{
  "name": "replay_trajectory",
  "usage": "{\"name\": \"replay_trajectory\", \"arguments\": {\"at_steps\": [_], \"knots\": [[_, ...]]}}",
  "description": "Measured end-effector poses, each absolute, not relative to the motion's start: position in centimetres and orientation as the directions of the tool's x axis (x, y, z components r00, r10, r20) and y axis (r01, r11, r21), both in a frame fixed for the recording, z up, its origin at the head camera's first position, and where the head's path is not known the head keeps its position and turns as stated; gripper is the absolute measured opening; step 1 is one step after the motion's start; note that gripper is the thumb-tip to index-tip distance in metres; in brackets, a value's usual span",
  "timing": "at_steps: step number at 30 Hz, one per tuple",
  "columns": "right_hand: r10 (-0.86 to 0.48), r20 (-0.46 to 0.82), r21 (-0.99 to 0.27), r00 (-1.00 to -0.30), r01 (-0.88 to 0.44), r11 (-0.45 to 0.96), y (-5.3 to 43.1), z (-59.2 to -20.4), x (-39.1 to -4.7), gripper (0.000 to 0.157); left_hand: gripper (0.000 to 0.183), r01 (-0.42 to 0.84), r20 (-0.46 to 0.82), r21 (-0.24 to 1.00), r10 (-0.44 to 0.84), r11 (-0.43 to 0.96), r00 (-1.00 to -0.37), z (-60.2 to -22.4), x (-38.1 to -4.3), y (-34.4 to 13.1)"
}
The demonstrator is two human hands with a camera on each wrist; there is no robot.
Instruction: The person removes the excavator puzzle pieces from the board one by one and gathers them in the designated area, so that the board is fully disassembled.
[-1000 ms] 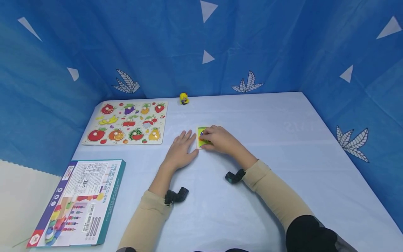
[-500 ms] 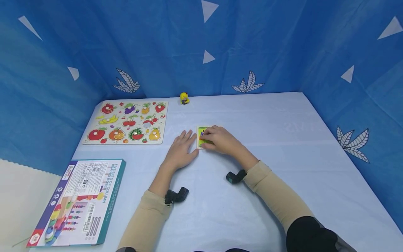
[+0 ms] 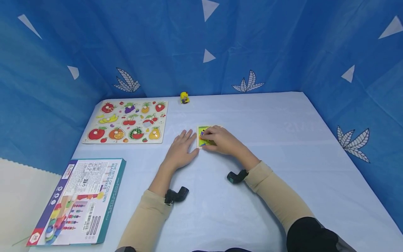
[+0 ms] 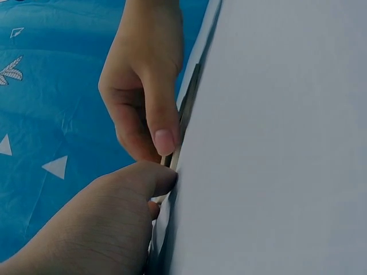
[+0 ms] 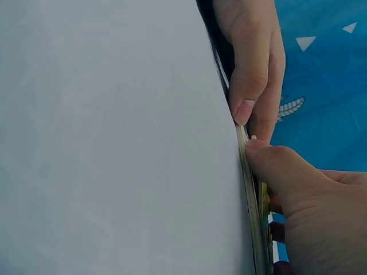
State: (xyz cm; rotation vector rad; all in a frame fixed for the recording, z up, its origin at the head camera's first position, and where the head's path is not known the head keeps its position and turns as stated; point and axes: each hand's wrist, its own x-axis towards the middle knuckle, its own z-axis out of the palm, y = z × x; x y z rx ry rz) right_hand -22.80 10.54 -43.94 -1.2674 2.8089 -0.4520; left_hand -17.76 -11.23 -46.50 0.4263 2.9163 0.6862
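A small rectangular wooden picture puzzle (image 3: 201, 143) with a yellow-green picture lies on the table in front of me. My left hand (image 3: 180, 150) lies beside its left edge, fingers straight and spread, thumb tip right at the near left corner. My right hand (image 3: 221, 140) covers most of the picture. Its bent fingers and thumb pinch at a puzzle piece, mostly hidden under the hand. In the right wrist view the puzzle (image 5: 249, 189) shows edge-on, with the right thumb (image 5: 281, 166) at its top. The left wrist view shows both hands meeting at the puzzle (image 4: 184, 112).
A white fruit peg puzzle (image 3: 124, 141) lies at the back left. Nearer on the left is a flat toy box (image 3: 82, 196) with a teal side. A small yellow figure (image 3: 184, 98) stands at the back edge, before the blue curtain (image 3: 267, 45).
My right hand has shifted very slightly to the right, showing a little more of the picture, with some blue near its lower edge. The left hand stays in place.
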Motion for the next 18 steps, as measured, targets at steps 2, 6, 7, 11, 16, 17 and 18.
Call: {"name": "replay_trajectory", "arguments": {"at_steps": [2,6,7,11,16,17,18], "knots": [[-0.735,0.100,-0.282,-0.671,-0.727,0.626,10.57,-44.01,-22.81,0.045,0.070,0.243,-0.047,0.451,0.295,0.859,-0.954,-46.52,-17.75,-11.22],[-0.732,0.110,-0.301,-0.672,-0.725,0.620,10.63,-44.13,-22.85,0.043,0.070,0.240,-0.046,0.451,0.291,0.859,-0.956,-46.54,-17.74,-11.19],[-0.730,0.108,-0.308,-0.674,-0.721,0.620,10.64,-44.14,-22.86,0.043,0.070,0.239,-0.047,0.450,0.291,0.860,-0.956,-46.55,-17.74,-11.18],[-0.717,0.082,-0.361,-0.692,-0.691,0.626,10.75,-44.11,-22.95,0.042,0.070,0.235,-0.051,0.450,0.288,0.861,-0.956,-46.54,-17.71,-11.15],[-0.707,0.041,-0.411,-0.706,-0.657,0.632,10.89,-44.05,-23.17,0.043,0.070,0.235,-0.050,0.449,0.287,0.862,-0.957,-46.57,-17.73,-11.13],[-0.708,0.038,-0.410,-0.705,-0.657,0.632,10.92,-44.07,-23.22,0.044,0.070,0.237,-0.048,0.448,0.288,0.862,-0.957,-46.58,-17.75,-11.13],[-0.709,0.036,-0.407,-0.704,-0.658,0.633,10.94,-44.09,-23.25,0.044,0.070,0.240,-0.045,0.448,0.289,0.861,-0.956,-46.57,-17.75,-11.13]]}}
